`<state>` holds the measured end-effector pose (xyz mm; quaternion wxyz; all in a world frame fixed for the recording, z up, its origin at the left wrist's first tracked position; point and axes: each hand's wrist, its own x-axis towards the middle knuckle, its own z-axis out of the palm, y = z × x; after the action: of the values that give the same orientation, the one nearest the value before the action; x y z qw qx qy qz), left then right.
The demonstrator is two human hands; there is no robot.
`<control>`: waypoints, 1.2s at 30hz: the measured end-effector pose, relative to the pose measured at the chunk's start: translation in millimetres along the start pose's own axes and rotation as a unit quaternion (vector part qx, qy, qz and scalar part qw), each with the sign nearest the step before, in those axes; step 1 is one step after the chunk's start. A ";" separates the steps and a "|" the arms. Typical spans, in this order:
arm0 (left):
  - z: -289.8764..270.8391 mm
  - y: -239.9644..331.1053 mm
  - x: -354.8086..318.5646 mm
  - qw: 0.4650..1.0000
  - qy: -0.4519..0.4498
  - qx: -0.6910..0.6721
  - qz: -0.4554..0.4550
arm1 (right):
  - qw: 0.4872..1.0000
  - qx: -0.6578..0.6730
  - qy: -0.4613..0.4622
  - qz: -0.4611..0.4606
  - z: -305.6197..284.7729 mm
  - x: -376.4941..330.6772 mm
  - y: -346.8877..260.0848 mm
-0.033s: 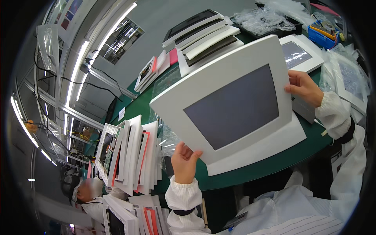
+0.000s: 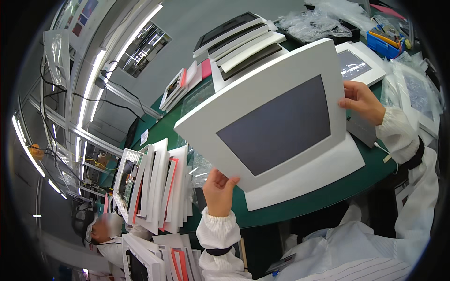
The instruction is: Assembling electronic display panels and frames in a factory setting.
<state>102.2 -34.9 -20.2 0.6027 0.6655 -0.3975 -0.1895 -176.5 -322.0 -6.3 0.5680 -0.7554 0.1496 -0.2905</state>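
A white-framed display panel (image 2: 276, 122) with a dark grey screen is tilted up in front of me, held between both hands. My left hand (image 2: 219, 191) grips its lower left edge, thumb on the front. On the opposite edge, my right hand (image 2: 363, 101) pinches the frame at the right, thumb in front and fingers behind. Beneath the panel lies a white sheet (image 2: 304, 185) on the green table (image 2: 243, 210). The back of the panel is hidden from me.
Stacked white panels (image 2: 239, 47) stand behind. More panels with red sheets (image 2: 154, 187) lean upright at the left. At the far right are a blue tool box (image 2: 382, 44), plastic wrap (image 2: 314, 25) and another framed screen (image 2: 354, 65). A co-worker (image 2: 101, 229) sits at lower left.
The panel has shifted slightly up and to the left, with both hands still on it. More of the white sheet shows below it.
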 end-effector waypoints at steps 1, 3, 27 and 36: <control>4.3 -3.6 8.0 1.000 -0.007 -0.006 0.002 | 0.999 0.000 0.033 0.019 -1.9 -1.2 -7.0; 2.2 -13.9 18.0 0.997 0.019 0.055 0.051 | 0.999 0.011 0.034 0.010 0.5 0.9 -2.9; 13.3 -83.0 13.1 0.863 -0.069 0.402 0.297 | 0.836 -0.466 -0.096 -0.273 19.7 -34.1 53.7; 12.8 -84.0 8.4 0.854 -0.053 0.429 0.290 | 0.762 -0.557 -0.131 -0.303 28.3 -37.2 65.6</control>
<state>123.2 -53.2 -100.9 0.2627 0.7011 -0.6461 0.1482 -181.6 -299.9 -83.6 -0.0561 -0.9754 -0.0278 -0.2113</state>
